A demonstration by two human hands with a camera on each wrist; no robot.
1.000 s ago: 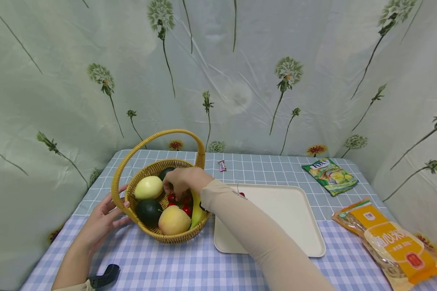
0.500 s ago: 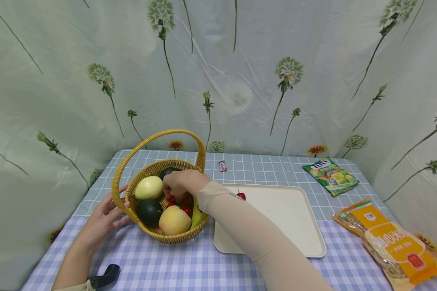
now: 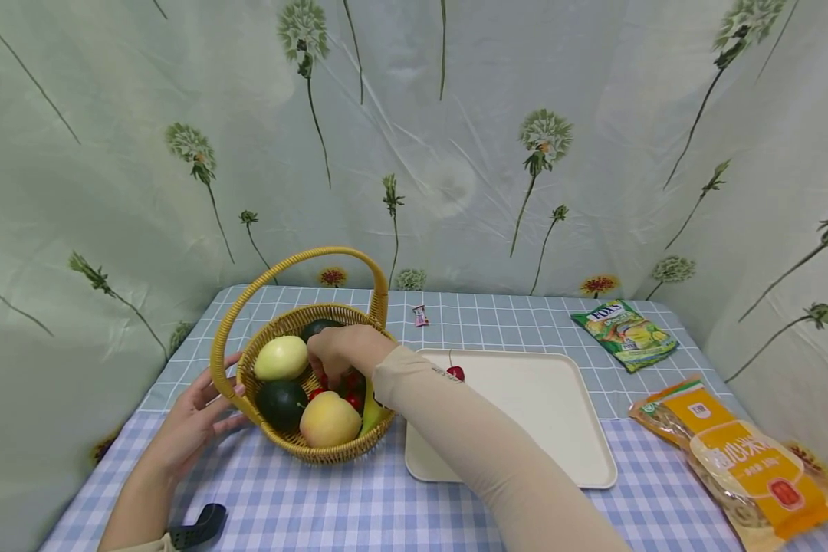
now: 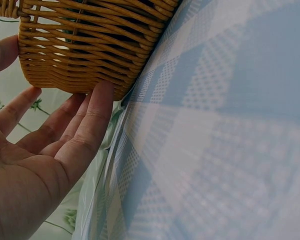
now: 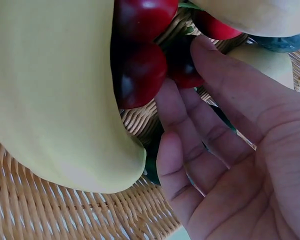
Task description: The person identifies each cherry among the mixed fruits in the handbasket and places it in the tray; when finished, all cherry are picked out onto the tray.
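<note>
A wicker basket (image 3: pixel 317 454) with a tall handle holds a peach (image 3: pixel 330 420), a pale yellow-green fruit (image 3: pixel 281 358), dark green fruits (image 3: pixel 282 404), a banana (image 5: pixel 60 100) and several cherries (image 5: pixel 142 75). Inside it, my right hand (image 5: pixel 240 145) pinches a dark red cherry (image 5: pixel 186 67) between thumb and fingertips, close beside the other cherries. My left hand (image 3: pixel 196 414) touches the basket's left outer wall, its fingers extended against the weave in the left wrist view. One cherry (image 3: pixel 457 373) with a stem lies on the cream tray (image 3: pixel 545 414), partly behind my right sleeve.
Behind the tray lies a small wrapped candy (image 3: pixel 421 315). A green candy bag (image 3: pixel 624 334) and an orange food package (image 3: pixel 745 460) lie to the right. The basket handle (image 3: pixel 303 254) arches above the fruit, and my right forearm crosses the tray.
My right hand has shifted slightly among the cherries in the basket. The sleeve has moved a little left, showing more of the cherry on the tray. My left hand stays put.
</note>
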